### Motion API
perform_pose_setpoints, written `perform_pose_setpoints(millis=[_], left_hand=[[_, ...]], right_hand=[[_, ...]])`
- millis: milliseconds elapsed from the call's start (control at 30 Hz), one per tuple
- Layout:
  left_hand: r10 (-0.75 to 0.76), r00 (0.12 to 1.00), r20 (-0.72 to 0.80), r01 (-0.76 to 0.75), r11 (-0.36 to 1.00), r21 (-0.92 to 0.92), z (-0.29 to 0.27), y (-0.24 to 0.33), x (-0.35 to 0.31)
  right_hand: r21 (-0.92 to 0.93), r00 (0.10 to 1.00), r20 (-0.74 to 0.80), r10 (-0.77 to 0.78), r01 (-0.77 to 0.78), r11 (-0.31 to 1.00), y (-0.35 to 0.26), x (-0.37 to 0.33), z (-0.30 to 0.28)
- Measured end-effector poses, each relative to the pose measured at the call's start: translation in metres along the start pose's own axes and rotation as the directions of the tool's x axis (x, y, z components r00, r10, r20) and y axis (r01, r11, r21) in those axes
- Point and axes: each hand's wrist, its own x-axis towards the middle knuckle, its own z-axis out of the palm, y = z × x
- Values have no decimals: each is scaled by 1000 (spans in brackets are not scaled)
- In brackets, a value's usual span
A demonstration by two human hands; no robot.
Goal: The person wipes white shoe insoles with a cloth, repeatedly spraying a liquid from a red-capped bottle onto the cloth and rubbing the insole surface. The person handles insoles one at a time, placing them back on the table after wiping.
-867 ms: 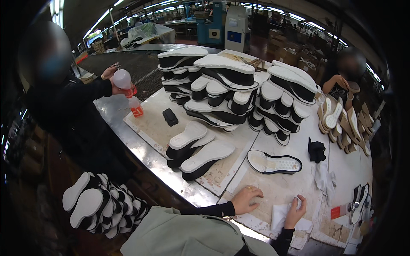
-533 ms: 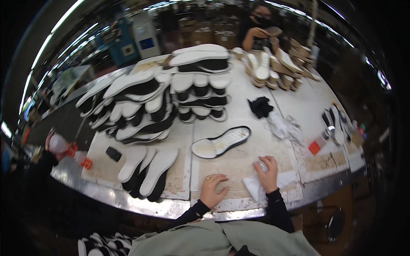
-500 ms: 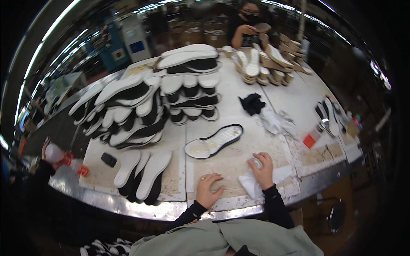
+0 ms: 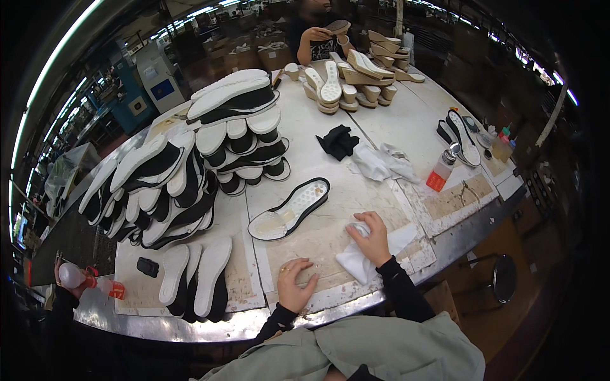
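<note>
My left hand rests near the front edge of the table, fingers loosely curved, thumb apart, nothing in it. To its right, my right hand has its fingers closed on a bunched white cloth, part of which spreads out under and beside the hand. Just beyond both hands lies a single shoe sole, its open side up, with a dark rim and a pale studded inside. Neither hand touches it. Three white-and-black soles lie left of my left hand, next to a small black block.
Tall stacks of soles fill the left. A black cloth and white rag lie beyond the sole. Right are a red-and-clear bottle and loose soles. Wedge soles stand before a co-worker. Another person's hand holds a bottle at left.
The view has turned, so the table's contents sit further left in the picture. My hands keep nearly the same pose, and the single sole stays put on the table.
</note>
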Motion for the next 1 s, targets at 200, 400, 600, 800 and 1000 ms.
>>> perform_pose_setpoints(millis=[200, 400, 600, 800, 1000], left_hand=[[-25, 1000, 0, 25, 999, -29, 1, -2, -1], [-33, 999, 13, 34, 997, -67, 1, -2, 0], [-23, 999, 30, 25, 997, -79, 0, -1, 2], [9, 1000, 7, -9, 999, -54, 1, -3, 0], [18, 1000, -6, -18, 998, -68, 8, -10, -3]], right_hand=[[125, 985, -96, 144, -131, 983, 1, 2, -1], [75, 986, -110, 125, -117, 990, -4, 4, -3], [37, 987, -121, 102, -99, 994, 0, 3, -5], [44, 992, -125, 8, -3, 999, 12, 4, 2], [41, 997, -70, 16, -13, 999, 32, 2, -4]])
